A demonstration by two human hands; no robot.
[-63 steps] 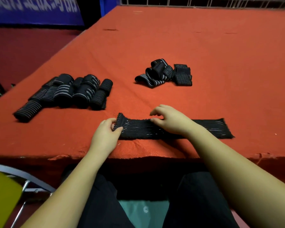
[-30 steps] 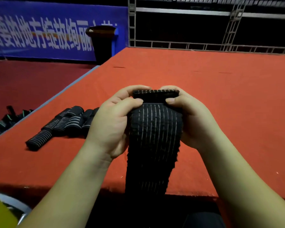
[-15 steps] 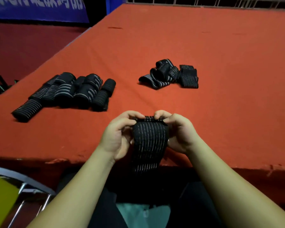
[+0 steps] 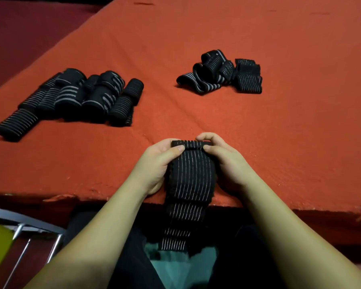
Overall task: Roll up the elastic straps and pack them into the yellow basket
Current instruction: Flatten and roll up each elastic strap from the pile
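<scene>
Both hands, left hand (image 4: 154,165) and right hand (image 4: 227,163), pinch one striped strap (image 4: 190,180) by its rolled top, beyond them two heaps: rolled straps (image 4: 75,97) left, loose straps (image 4: 221,74) right.

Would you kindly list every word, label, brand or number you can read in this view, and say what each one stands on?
None: no readable text shows in this view.
The black elastic strap with pale stripes held in both hands shows only stripes, no label.
The rolled black straps and the loose pile of unrolled black straps on the red cloth-covered table bear no visible print or tag.
</scene>
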